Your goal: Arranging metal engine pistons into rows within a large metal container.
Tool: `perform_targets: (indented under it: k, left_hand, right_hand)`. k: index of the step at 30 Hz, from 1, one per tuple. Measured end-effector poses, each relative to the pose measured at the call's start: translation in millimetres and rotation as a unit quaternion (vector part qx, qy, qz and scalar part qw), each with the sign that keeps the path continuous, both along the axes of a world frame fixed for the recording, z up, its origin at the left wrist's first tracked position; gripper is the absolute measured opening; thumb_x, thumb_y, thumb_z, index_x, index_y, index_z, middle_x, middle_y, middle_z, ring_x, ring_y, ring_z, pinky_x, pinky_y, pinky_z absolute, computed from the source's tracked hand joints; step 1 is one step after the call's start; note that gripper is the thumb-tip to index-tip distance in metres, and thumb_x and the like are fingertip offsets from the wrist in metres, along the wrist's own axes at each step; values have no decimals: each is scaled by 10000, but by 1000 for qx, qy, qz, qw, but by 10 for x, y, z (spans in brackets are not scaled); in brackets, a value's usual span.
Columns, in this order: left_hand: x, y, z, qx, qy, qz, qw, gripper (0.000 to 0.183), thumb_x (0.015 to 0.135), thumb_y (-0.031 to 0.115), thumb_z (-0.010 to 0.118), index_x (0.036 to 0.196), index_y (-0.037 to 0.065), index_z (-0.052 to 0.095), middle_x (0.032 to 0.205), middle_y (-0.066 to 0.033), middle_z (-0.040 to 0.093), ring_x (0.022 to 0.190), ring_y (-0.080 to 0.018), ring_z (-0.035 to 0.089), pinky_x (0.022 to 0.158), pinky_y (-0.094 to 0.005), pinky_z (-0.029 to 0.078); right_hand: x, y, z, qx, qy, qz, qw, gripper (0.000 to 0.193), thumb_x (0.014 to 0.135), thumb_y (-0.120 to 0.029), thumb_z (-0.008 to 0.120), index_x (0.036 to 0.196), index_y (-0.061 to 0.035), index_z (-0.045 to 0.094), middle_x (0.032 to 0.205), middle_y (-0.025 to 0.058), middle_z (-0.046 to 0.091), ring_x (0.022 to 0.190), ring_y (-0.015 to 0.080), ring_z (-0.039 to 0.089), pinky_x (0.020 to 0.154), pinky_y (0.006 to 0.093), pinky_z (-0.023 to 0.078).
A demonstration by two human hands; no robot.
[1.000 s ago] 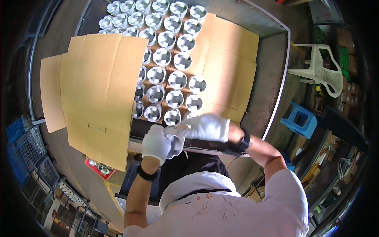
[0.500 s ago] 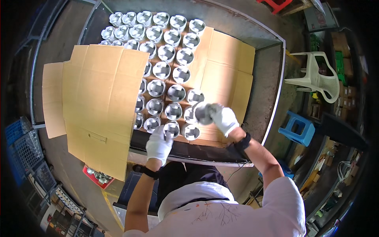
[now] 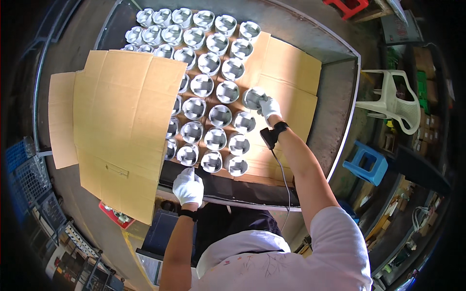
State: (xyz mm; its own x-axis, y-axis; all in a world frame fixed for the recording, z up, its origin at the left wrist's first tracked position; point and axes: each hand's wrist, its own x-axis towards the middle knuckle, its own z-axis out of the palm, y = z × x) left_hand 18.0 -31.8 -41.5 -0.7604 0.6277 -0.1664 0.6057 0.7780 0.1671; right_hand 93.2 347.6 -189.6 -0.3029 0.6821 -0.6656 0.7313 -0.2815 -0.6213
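View: head camera, single, worn on the person's head, left unit of a side-by-side pair. Facing: steeply downward and forward over the person's own shoulders and white shirt [image 3: 291, 262], which fill the lower edge. Lens: wide fisheye; straight edges of the bench [image 3: 340, 140] bow toward a dark round rim. Orientation: upright, unmirrored. Range: both gloved hands, left hand [image 3: 188, 186] at the bench's near edge and right hand [image 3: 268, 106] further in, sit mid-frame at arm's reach; the bench's far edge lies near the top. Periphery: floor, blue stool [image 3: 366, 162] and white chair [image 3: 393, 99] at right. Overlap with other views: only this one view.
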Motion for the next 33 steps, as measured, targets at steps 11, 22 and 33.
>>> perform_targets:
  k: [11,22,33]
  left_hand:
    - [30,84,-90,-3,-20,-24,1000,154,720,178,645,861,130,683,840,-59,673,747,-277,635,687,-413,510]
    - [23,7,-30,-20,7,-1,1000,95,719,176,640,796,144,685,758,-85,662,696,-292,634,653,-422,520]
    - [56,-70,-70,-46,1,2,999,106,725,208,645,805,155,690,755,-86,654,706,-294,638,654,-427,516]
  right_hand:
    - [223,24,-579,108,-97,24,989,241,908,-205,534,1015,1,596,677,102,645,493,183,594,454,322,457]
    - [875,-561,477,-126,-139,228,955,410,938,-403,508,958,-7,613,731,93,640,525,206,575,513,358,480]
    - [1045,-2040,607,-50,-212,345,913,917,620,-656,729,1129,87,559,1112,245,634,1053,276,628,819,363,523]
